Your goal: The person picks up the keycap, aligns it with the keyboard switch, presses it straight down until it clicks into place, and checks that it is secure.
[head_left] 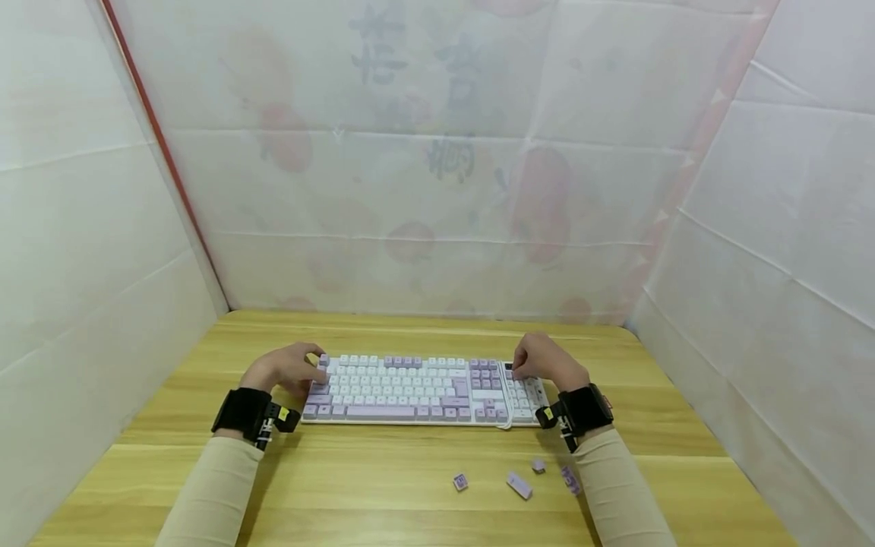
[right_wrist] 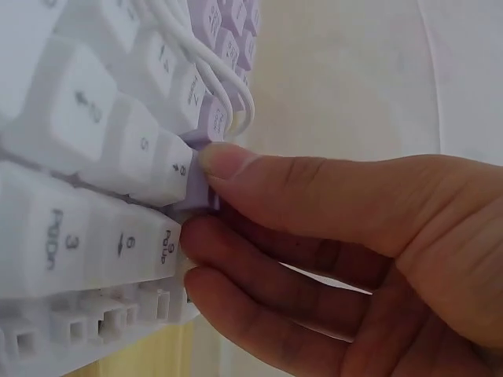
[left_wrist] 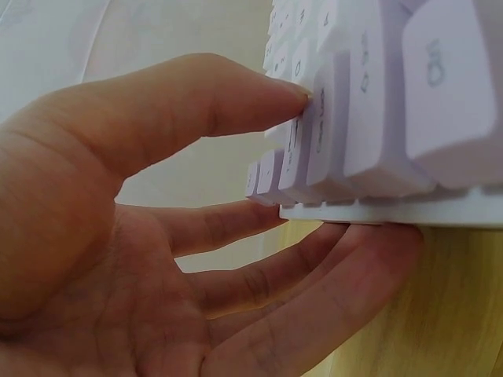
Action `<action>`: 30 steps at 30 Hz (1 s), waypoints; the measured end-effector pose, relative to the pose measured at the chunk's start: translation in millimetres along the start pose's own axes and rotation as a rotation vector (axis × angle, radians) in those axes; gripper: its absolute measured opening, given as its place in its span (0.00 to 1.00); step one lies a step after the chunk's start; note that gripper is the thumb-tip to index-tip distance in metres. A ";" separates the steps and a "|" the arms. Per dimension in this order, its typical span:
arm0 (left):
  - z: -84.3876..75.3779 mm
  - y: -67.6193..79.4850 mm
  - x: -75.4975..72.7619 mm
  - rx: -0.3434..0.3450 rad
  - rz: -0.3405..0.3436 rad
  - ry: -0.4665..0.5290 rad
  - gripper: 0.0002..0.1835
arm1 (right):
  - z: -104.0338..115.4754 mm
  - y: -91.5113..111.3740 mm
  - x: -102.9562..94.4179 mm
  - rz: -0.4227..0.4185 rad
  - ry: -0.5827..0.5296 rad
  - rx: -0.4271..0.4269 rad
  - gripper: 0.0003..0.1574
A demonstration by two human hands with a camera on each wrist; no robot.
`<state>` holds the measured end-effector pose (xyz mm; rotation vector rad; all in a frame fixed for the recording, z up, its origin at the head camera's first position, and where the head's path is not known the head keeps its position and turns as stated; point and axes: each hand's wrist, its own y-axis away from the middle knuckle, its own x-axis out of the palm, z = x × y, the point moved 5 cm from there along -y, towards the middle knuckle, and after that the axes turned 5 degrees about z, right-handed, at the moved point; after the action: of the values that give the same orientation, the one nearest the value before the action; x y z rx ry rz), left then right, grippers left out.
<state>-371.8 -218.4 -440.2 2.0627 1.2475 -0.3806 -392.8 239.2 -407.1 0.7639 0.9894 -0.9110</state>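
Note:
A white and lilac keyboard (head_left: 396,411) lies on the wooden table. At its left end my left hand (head_left: 290,367) grips the edge; in the left wrist view the thumb is over the Caps Lock and Tab keys, with the fingers (left_wrist: 314,314) under the base. My right hand (head_left: 550,363) is at the top of the number pad. Its thumb and fingers pinch a lilac keycap (right_wrist: 201,188) just above the 8 key, largely hidden by the thumb. Bare switch stems (right_wrist: 110,320) show along the pad's outer column, beside the 9, 6 and 3 keys.
A folded white cable (head_left: 507,395) lies across the keyboard, left of the number pad. Several loose lilac keycaps (head_left: 519,485) are scattered in front, near the right forearm. White printed sheets (head_left: 424,190) enclose the table at the back and sides.

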 end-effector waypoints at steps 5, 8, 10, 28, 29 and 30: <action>0.5 -0.3 -0.2 -0.004 0.000 -0.002 0.39 | -0.3 1.2 1.9 -0.015 0.004 0.019 0.05; 0.5 -0.2 -1.4 0.007 -0.001 -0.005 0.39 | 1.2 3.0 1.1 -0.040 0.005 0.021 0.05; 0.1 0.0 -1.9 0.011 -0.003 -0.006 0.39 | 1.6 4.5 0.9 -0.054 0.000 0.019 0.05; -2.1 2.4 -0.8 -0.010 -0.014 -0.020 0.40 | 2.2 3.5 3.2 -0.086 0.040 0.031 0.08; -2.3 2.9 -0.8 -0.009 -0.013 -0.018 0.39 | 2.4 3.5 2.9 -0.085 0.044 0.032 0.08; -2.7 3.5 -0.8 -0.009 -0.011 -0.015 0.39 | 2.4 3.3 2.4 -0.084 0.048 0.032 0.08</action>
<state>-369.4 -218.1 -436.4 2.0431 1.2496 -0.3941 -388.3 237.9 -408.0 0.7793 1.0575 -0.9868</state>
